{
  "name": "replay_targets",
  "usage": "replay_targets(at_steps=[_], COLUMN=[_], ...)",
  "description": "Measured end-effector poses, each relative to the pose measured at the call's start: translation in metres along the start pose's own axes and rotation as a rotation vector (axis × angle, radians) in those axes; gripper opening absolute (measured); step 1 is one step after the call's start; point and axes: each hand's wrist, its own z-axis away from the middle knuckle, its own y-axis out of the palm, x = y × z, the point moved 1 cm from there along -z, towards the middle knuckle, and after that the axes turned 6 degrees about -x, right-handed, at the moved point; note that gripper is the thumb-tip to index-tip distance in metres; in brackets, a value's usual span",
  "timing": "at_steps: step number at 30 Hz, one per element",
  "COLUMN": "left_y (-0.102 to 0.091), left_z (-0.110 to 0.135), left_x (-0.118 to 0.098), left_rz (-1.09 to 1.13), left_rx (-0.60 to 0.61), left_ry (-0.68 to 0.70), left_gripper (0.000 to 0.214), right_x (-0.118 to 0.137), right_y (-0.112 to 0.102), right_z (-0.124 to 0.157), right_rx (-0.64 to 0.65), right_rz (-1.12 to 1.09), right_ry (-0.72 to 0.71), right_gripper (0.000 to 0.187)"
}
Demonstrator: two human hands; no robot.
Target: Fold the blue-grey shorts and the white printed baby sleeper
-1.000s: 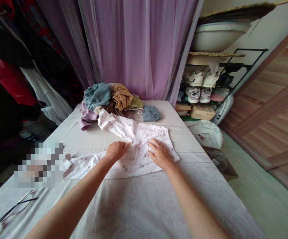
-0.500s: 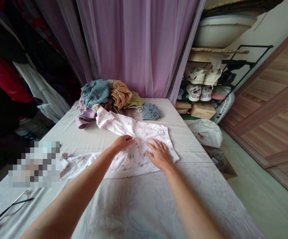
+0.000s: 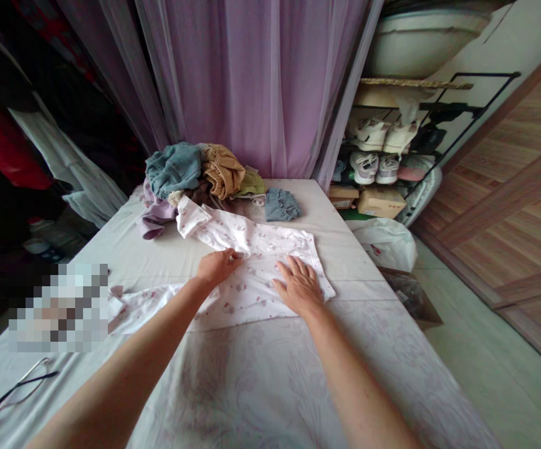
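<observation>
White pants (image 3: 261,299) with a small reddish print lie spread on the bed or table, one leg angled to the back left and the other to the near left. My left hand (image 3: 219,265) pinches the fabric near the middle, where the legs part. Flat on the wide right end rests my right hand (image 3: 301,287), its fingers spread. My left forearm covers part of the near leg.
Behind the pants is a clothes pile with blue denim (image 3: 174,168) and tan cloth (image 3: 224,171). A folded grey-blue garment (image 3: 282,206) sits beside it. Eyeglasses (image 3: 22,383) lie near left, by a pixelated patch. A shoe rack (image 3: 462,112) stands right.
My left hand has slid a little to the left along the pants, pulling the cloth there smoother. My right hand stays flat in nearly the same place. The view has shifted slightly.
</observation>
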Motion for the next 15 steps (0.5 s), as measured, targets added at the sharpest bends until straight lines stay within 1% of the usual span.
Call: replay_targets(at_steps=[2, 6, 12, 15], left_y=[-0.005, -0.016, -0.02, -0.019], left_z=[0.0, -0.002, 0.001, 0.005], left_x=[0.002, 0.014, 0.037, 0.047], left_rz=[-0.006, 0.035, 0.308, 0.361], left_rx=[0.053, 0.176, 0.338, 0.429], left_ry=[0.016, 0.119, 0.144, 0.149], left_gripper=[0.039, 0.033, 0.039, 0.043], right_x=[0.0, 0.001, -0.001, -0.001], right_y=[-0.001, -0.001, 0.001, 0.001], right_z=[0.0, 0.0, -0.001, -0.001], right_rx=[-0.001, 0.007, 0.006, 0.015], right_rz=[0.004, 0.0, -0.005, -0.013], right_ry=[-0.001, 0.005, 0.007, 0.01], right_gripper=[0.051, 0.051, 0.051, 0.051])
